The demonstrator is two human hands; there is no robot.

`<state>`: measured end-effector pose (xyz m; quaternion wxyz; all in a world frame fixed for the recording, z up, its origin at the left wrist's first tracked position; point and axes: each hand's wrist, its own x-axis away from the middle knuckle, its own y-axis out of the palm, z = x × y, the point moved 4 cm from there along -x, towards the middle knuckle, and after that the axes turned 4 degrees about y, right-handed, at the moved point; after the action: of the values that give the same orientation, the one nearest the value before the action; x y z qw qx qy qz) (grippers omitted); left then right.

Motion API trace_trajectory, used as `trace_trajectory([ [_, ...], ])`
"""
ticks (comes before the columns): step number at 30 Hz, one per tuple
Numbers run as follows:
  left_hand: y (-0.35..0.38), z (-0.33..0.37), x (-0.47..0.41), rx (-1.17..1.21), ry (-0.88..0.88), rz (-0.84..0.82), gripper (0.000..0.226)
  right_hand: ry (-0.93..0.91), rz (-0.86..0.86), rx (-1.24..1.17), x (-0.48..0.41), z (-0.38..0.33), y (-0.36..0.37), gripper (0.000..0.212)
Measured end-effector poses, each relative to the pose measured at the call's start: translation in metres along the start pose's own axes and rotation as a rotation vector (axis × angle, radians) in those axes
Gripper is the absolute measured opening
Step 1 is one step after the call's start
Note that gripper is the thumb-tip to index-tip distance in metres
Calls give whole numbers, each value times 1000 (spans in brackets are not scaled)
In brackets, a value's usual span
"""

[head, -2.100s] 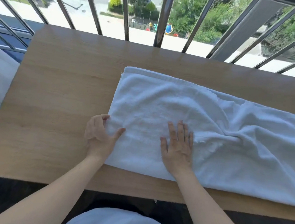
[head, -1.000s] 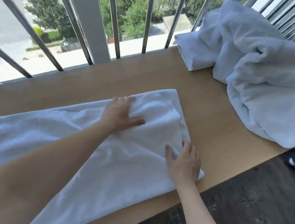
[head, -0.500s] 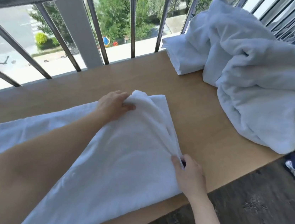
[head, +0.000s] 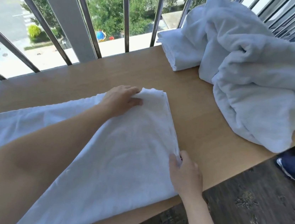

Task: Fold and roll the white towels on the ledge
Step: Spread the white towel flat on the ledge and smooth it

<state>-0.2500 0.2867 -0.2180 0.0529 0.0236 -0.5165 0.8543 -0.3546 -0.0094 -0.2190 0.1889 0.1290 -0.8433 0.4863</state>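
While both palms lay flat on the cloth a second ago, I now see each one closed on a corner of the white towel (head: 122,155). The left hand (head: 121,99) grasps the bunched far corner between fingers and thumb. The right hand (head: 184,174) pinches the near corner, and the short hem runs raised between the two. I read that as smoothing finished and the end picked up, ready to be folded or turned over for a roll. The towel itself lies on the wooden ledge (head: 203,122), stretching away leftward from both hands.

My left forearm covers much of the cloth, and its other end runs out of view, so I cannot tell how far it is already folded. The right fingertips are tucked behind the hem. Beyond the right hand sits a heap of unfolded towels (head: 255,73), cut off by the frame edge, with a folded towel (head: 176,50) half under it; their count is unclear.
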Motion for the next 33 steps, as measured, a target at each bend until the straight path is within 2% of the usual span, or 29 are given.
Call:
trace_trajectory([
  [4,4,-3,4,6,-87,34,62,-26,9,-51,-40,-34,-5,37],
  [6,0,-4,20,43,-134,122,69,-10,28,-76,-67,-54,-6,35],
  [9,-7,-4,71,127,-219,310,56,-4,27,-201,-102,-82,-4,34],
  [11,-4,-4,114,117,-292,357,51,1,14,-259,-116,-97,-3,32],
  [14,4,-8,176,61,-423,348,59,-81,12,-229,-127,-112,-6,23],
  [16,10,-9,207,-17,-455,311,62,-141,101,-221,-130,-113,-11,21],
  [18,20,-10,225,-82,-466,236,65,-135,178,-168,-129,-110,-10,22],
  [20,28,-11,232,-109,-485,162,68,-84,181,-49,-126,-108,-1,20],
  [23,34,-15,231,-142,-460,124,66,-31,232,12,-122,-110,7,24],
  [27,44,-19,240,-257,-299,88,64,-1,335,46,-122,-110,4,26],
  [30,46,-20,238,-300,-267,118,64,21,271,-33,-127,-117,5,37],
  [33,51,-12,237,-361,-222,124,69,-45,188,26,-136,-132,9,33],
])
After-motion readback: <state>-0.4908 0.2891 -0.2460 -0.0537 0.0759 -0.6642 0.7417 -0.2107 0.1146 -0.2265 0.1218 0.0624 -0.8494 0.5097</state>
